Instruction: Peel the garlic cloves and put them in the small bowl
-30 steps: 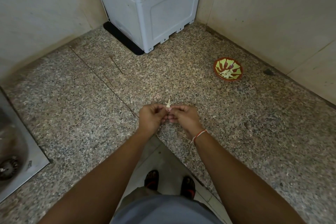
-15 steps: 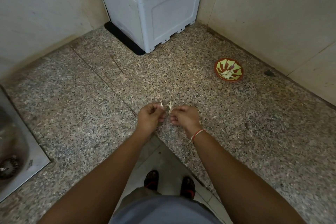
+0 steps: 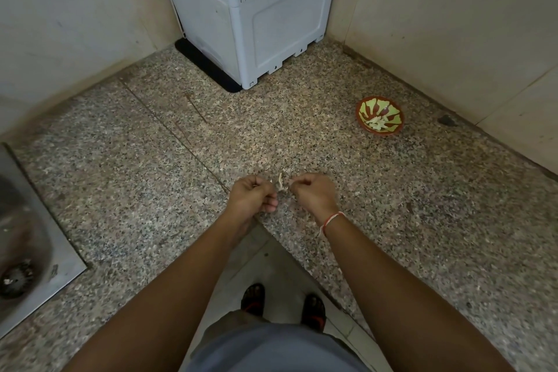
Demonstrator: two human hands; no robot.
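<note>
Since the earlier frame, both hands have drawn apart over the granite counter (image 3: 392, 235). Left hand (image 3: 252, 198): fingers curled, pinching a small pale scrap. Right hand (image 3: 312, 192): fingers curled; its hold cannot be confirmed. Garlic piece (image 3: 280, 182) shows between them, apparently skin. Small bowl (image 3: 380, 116), holding peeled cloves, stands well apart to the right. No legible writing on the grey box (image 3: 256, 9).
</note>
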